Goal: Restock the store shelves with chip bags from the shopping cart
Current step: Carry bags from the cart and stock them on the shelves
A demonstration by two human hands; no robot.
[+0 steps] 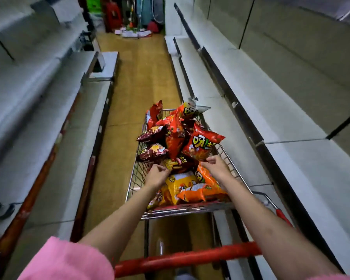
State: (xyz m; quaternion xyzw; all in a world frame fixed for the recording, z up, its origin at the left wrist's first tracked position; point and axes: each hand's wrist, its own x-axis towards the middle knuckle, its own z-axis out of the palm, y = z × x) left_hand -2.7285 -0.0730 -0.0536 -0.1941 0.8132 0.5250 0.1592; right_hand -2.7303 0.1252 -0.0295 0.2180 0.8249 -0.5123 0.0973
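Over the red cart handle [188,257] we reach into the wire shopping cart [136,174]. Our left hand [157,174] and right hand [217,165] each pinch the dark crinkly chip bag [182,164] amid a glossy red, orange and yellow heap, too overlapped to count. Beyond the cart, matte grey shelves [251,93] blur.

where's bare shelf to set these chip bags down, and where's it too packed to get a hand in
Free: the long white shelf right of the cart, and the lower left shelf beside the floor. Crowded: the cart basket, heaped with chip bags above its rim, both hands, left and right, already in the pile.
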